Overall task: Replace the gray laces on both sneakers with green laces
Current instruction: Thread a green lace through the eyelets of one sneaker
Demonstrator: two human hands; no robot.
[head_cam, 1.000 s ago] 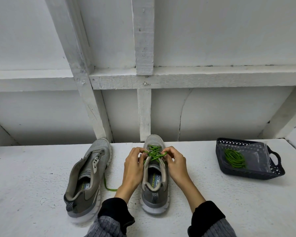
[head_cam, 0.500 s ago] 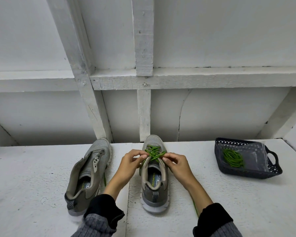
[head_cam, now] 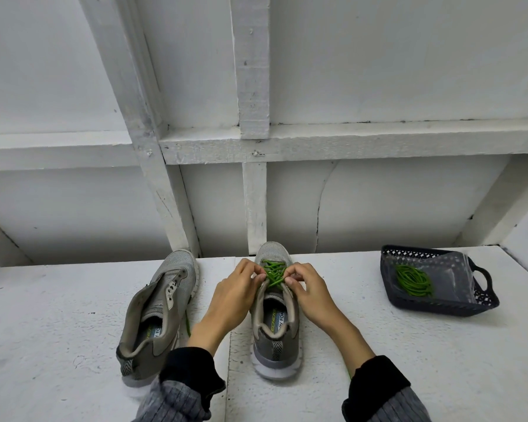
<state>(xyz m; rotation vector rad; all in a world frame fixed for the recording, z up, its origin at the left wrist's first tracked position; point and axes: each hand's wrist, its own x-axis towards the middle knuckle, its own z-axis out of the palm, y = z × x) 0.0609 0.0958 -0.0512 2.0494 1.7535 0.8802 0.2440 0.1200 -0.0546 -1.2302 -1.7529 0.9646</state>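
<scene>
Right sneaker (head_cam: 275, 312) nearly laced, both hands' fingers (head_cam: 258, 277) pinching green lace (head_cam: 273, 272); left sneaker (head_cam: 162, 309) unlaced, spare lace (head_cam: 413, 280) in basket (head_cam: 482, 306)

White painted wall (head_cam: 378, 56) ahead of me; white wooden beams (head_cam: 253, 71) crossing it; rough white surface (head_cam: 43, 330) below; flat even light.

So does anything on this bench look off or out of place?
Only the left sneaker: it leans sideways with bare eyelets, its tongue slack. The right sneaker stands upright, green lace pinched by both hands. A cracked wall panel sits behind.
</scene>
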